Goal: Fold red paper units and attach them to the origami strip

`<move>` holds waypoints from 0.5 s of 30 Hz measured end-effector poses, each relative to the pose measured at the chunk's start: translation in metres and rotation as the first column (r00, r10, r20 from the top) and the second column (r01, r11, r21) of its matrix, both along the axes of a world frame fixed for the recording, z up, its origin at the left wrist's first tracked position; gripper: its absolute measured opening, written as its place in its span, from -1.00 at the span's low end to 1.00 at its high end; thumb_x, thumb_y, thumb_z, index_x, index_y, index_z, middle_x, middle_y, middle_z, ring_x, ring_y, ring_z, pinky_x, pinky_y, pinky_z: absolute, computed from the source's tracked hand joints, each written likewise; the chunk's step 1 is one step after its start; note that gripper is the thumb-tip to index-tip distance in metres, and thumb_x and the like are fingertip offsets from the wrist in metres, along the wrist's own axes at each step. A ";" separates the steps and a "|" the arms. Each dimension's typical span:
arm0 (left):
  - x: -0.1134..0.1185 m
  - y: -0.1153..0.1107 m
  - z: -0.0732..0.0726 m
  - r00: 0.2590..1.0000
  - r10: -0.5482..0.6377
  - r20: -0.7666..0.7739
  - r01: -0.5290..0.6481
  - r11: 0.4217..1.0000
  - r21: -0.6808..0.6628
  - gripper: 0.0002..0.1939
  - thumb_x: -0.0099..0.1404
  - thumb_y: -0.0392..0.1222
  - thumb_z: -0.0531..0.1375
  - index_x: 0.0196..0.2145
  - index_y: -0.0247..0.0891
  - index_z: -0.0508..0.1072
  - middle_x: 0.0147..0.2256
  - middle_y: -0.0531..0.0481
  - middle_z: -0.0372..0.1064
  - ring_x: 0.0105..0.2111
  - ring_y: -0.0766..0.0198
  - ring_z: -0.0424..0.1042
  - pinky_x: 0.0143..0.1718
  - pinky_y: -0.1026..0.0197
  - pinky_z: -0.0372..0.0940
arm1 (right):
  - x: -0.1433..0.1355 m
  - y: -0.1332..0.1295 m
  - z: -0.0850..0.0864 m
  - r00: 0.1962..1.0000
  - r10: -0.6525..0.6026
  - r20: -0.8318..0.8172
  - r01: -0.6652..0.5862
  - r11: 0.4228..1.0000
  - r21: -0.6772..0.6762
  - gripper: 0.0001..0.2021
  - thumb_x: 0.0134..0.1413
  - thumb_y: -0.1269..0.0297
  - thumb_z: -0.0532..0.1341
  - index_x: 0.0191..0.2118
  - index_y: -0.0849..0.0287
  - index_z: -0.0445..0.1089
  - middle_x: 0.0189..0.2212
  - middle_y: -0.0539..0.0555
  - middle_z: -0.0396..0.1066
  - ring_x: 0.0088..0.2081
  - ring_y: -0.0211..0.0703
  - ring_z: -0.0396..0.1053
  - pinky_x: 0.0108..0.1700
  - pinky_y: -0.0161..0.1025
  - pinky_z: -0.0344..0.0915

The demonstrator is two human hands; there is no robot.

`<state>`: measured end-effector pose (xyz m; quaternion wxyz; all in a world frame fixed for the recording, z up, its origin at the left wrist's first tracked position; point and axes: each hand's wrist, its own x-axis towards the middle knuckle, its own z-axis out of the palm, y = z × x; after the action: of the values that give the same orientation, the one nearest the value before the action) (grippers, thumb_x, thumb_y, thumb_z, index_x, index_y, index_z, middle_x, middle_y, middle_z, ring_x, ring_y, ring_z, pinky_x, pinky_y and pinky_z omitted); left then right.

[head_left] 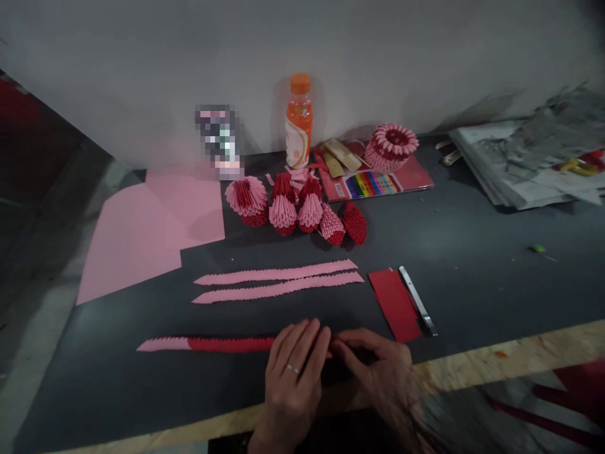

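Observation:
A long folded paper strip [227, 344], pink at its left end and red beyond, lies near the table's front edge. My left hand [297, 362], with a ring on one finger, rests over its right part, fingers together and pressing it down. My right hand [373, 359] pinches at the strip's right end, which the fingers mostly hide. Two pink zigzag-edged strips [278, 274] lie beyond the hands. Right of them are a stack of red paper pieces [393, 302] and a silver cutter knife [416, 299].
Pink sheets [155, 221] lie at the left. Folded red-and-pink paper pieces [282, 211] stand mid-back, before an orange drink bottle [299, 123]. Behind are a red packet [411, 173] and a round paper piece [391, 148]; papers [505, 183] lie back right.

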<state>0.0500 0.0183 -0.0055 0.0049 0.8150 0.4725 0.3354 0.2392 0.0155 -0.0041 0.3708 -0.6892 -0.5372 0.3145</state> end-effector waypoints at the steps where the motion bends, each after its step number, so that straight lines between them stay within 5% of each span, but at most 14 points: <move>1: 0.002 -0.002 -0.001 0.998 0.027 -0.056 -0.028 1.000 -0.012 -0.58 0.57 -0.36 0.28 0.32 -0.26 0.61 0.21 -0.22 0.75 0.29 -0.03 0.66 0.46 -0.09 0.41 | 0.005 0.005 -0.002 0.999 -0.027 0.037 0.027 1.000 0.011 -0.83 0.28 0.00 0.43 -0.26 -0.12 0.77 -0.42 -0.10 0.79 -0.44 -0.12 0.74 -0.40 -0.33 0.63; 5: 0.003 -0.010 -0.012 0.958 0.149 -0.246 -0.171 0.982 -0.073 -0.46 0.59 -0.21 0.27 0.46 -0.12 0.51 0.44 -0.27 0.55 0.50 -0.39 0.42 0.62 -0.65 -0.04 | 0.020 0.026 -0.006 0.974 -0.141 0.176 0.130 0.989 0.076 -0.80 0.35 -0.01 0.40 -0.15 -0.10 0.77 -0.30 0.00 0.82 -0.33 -0.04 0.77 -0.27 -0.20 0.65; 7: 0.002 -0.012 -0.020 0.949 0.172 -0.265 -0.208 0.972 -0.114 -0.45 0.60 -0.20 0.25 0.48 -0.07 0.49 0.45 -0.25 0.53 0.52 -0.45 0.37 0.61 -0.76 -0.14 | 0.024 0.028 -0.005 0.961 -0.162 0.225 0.139 0.984 0.115 -0.80 0.36 0.01 0.38 -0.12 -0.13 0.77 -0.18 0.04 0.83 -0.22 0.03 0.77 -0.14 -0.10 0.66; 10: -0.001 -0.012 -0.029 0.957 0.181 -0.225 -0.219 0.962 -0.160 -0.36 0.58 -0.25 0.25 0.54 -0.05 0.40 0.51 -0.19 0.46 0.60 -0.37 0.23 0.65 -0.61 -0.03 | 0.034 0.018 -0.005 0.897 -0.251 0.363 0.194 0.963 0.187 -0.75 0.43 0.03 0.30 0.02 -0.21 0.75 -0.04 0.10 0.80 -0.04 0.16 0.72 0.08 0.07 0.61; 13: -0.001 -0.009 -0.035 0.963 0.182 -0.197 -0.217 0.960 -0.175 -0.25 0.55 -0.30 0.29 0.60 -0.02 0.29 0.54 -0.12 0.42 0.66 -0.27 0.09 0.64 -0.39 0.18 | 0.055 0.004 -0.009 0.772 -0.370 0.516 0.276 0.928 0.252 -0.66 0.46 -0.07 0.24 0.13 -0.21 0.70 -0.01 0.17 0.74 -0.06 0.27 0.63 0.08 0.21 0.52; 15: -0.001 -0.007 -0.036 0.960 0.176 -0.220 -0.219 0.957 -0.189 -0.22 0.56 -0.27 0.30 0.63 0.01 0.23 0.56 -0.10 0.39 0.67 -0.25 0.04 0.61 -0.31 0.27 | 0.069 -0.001 -0.014 0.761 -0.354 0.544 0.261 0.934 0.243 -0.64 0.44 -0.14 0.24 0.11 -0.22 0.72 -0.02 0.16 0.71 -0.09 0.26 0.59 0.05 0.21 0.50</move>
<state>0.0491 0.0112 -0.0413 0.0101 0.7880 0.5828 0.1983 0.3085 0.0145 -0.0185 0.2877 -0.8003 -0.5258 -0.0175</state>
